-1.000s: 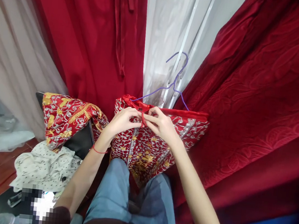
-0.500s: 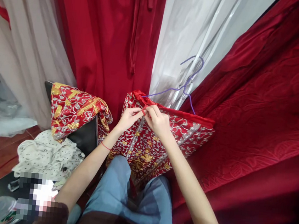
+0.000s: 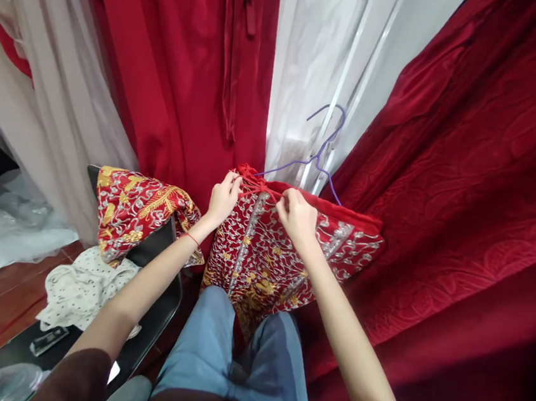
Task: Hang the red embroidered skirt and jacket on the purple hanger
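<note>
A red garment [image 3: 266, 258] with silver and gold embroidery hangs by its red waistband from a purple hanger [image 3: 321, 155], in front of my knees. Thin red cords [image 3: 258, 188] are stretched across the waistband's left part. My left hand [image 3: 224, 197] pinches the cords at their left end, near a bunched red knot. On the right, my right hand [image 3: 297, 214] grips the other end of the cords between thumb and fingers, close against the waistband.
Left of me, a black chair [image 3: 155, 316] carries another embroidered red cloth [image 3: 127, 211], a dotted white cloth [image 3: 81, 289] and a plastic bottle [image 3: 7, 382]. Red curtains [image 3: 182, 57], white fabric [image 3: 307, 51] and a dark red patterned cloth [image 3: 469, 202] hang around.
My hands, close together before, have moved apart, with the red cords now drawn out between them. The view has shifted slightly, showing more of the chair.
</note>
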A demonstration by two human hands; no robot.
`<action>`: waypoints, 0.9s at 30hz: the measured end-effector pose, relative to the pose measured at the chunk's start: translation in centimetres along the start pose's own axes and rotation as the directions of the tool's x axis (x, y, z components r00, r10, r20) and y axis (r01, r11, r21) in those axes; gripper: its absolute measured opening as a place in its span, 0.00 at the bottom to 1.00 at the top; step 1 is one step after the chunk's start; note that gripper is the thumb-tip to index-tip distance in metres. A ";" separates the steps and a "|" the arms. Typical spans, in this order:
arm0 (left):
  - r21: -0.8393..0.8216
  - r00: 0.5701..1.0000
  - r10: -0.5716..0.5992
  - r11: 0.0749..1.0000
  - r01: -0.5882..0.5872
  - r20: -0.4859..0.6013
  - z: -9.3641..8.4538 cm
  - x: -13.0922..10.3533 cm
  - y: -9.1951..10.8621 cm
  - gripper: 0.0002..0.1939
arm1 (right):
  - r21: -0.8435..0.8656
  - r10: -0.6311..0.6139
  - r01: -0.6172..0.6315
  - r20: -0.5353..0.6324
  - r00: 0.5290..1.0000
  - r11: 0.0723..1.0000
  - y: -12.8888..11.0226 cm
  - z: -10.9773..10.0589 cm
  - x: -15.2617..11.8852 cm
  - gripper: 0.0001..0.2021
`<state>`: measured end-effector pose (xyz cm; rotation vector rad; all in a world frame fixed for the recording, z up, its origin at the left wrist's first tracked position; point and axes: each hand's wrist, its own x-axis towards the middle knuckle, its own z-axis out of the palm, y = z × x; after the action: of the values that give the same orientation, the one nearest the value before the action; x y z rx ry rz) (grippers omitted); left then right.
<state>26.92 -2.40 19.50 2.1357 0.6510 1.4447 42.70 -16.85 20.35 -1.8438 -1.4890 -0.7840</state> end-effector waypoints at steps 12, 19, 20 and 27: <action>0.502 0.998 -0.014 0.864 0.047 -0.068 -1.2 1.1 -2.4 0.18 | -0.242 -0.076 0.113 0.157 0.985 0.964 0.9 -2.7 -0.4 0.12; 0.453 0.995 -0.075 0.891 0.034 0.073 -1.8 0.7 -3.4 0.16 | -0.267 -0.063 0.118 0.206 0.977 0.957 1.2 -3.1 -1.7 0.12; 0.356 0.993 -0.070 0.934 0.032 0.093 -1.9 0.6 -3.5 0.16 | -0.265 -0.042 0.096 0.204 0.978 0.959 1.1 -3.0 -1.8 0.11; -0.381 0.976 -0.055 0.915 0.135 0.211 -0.5 -0.4 -3.6 0.12 | -0.291 0.055 0.007 0.204 0.977 0.957 -0.9 -2.4 -0.3 0.14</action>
<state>25.84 0.20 17.11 1.8680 0.3480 1.1753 41.66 -18.74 21.74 -2.2194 -1.5416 -0.8548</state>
